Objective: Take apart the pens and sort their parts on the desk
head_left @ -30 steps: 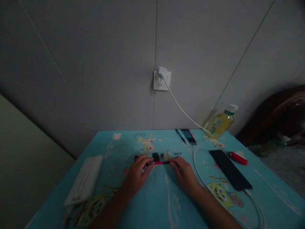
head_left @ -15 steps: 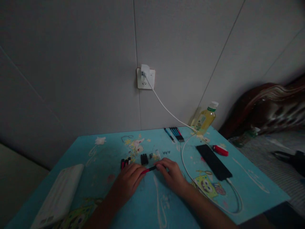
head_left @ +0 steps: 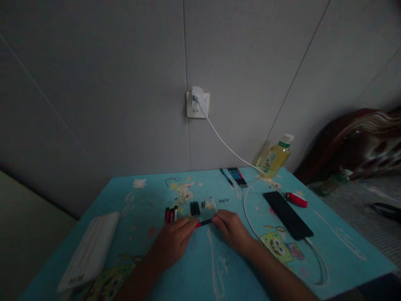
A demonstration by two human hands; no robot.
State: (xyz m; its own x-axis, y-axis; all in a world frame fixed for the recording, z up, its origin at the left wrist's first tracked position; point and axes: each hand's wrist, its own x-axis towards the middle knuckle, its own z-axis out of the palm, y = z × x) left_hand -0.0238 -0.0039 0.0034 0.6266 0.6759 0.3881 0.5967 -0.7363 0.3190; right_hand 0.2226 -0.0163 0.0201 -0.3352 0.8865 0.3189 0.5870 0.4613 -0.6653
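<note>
A red and black pen (head_left: 205,223) stretches between my two hands, low over the blue table. My left hand (head_left: 176,239) is closed around its red end. At the black end, the fingers of my right hand (head_left: 232,225) pinch the pen tip. Beyond my left hand lie red and black pen barrels (head_left: 171,214). Short black grip pieces (head_left: 194,208) sit beside them, with tiny dark parts (head_left: 203,204) close by. Thin silvery refills (head_left: 213,204) lie just past my right hand, and small springs (head_left: 223,200) rest to their right.
Several pens (head_left: 237,177) lie near the wall. A bottle of yellow liquid (head_left: 275,158) stands at the back right. A black phone (head_left: 288,215) is joined by a white cable (head_left: 246,205) to the wall charger (head_left: 197,98). A red object (head_left: 296,200) and a white box-like object (head_left: 90,248) flank the table (head_left: 234,271).
The whole view has shifted, so the table and hands appear slightly further right. Both hands stay on the pen, and slightly more of its black part shows between them.
</note>
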